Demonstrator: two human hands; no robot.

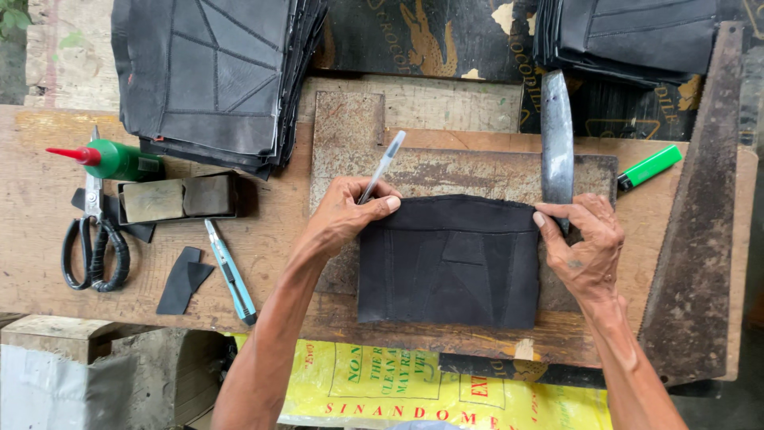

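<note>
The black stitched panel [450, 263] lay flat on a worn metal plate [477, 171] at the middle of the wooden bench [48, 263], its long axis running from 9 to 3 o'clock, its pockets or seamed flaps facing up and its top edge toward 12 o'clock. The step in hand looked like squaring or marking that top edge: both hands pinned its upper corners. The left hand [346, 215] sat at the panel's 10 o'clock corner, thumb pressed on the cloth while the fingers pinched a clear pen [383, 165] whose free end pointed to 1 o'clock. The right hand [585, 243] sat at the 2 o'clock corner, fingertips bent down on the edge and touching the foot of a dark metal blade [556, 139] that stood along the 12-to-6 line. A next move would likely call for keeping the panel taut and still while the pen tip was brought to the edge, judging by the grip.

Farther out, at 9 o'clock, lay a blue utility knife [231, 275], black scraps [185, 279], black-handled scissors [95, 239] and a green glue bottle with a red nozzle [111, 159]. A stack of black panels [215, 80] rested at 11 o'clock, another stack [637, 36] at 1 o'clock, a green marker [650, 167] at 2 o'clock and a rusty saw [696, 239] at 3 o'clock
</note>
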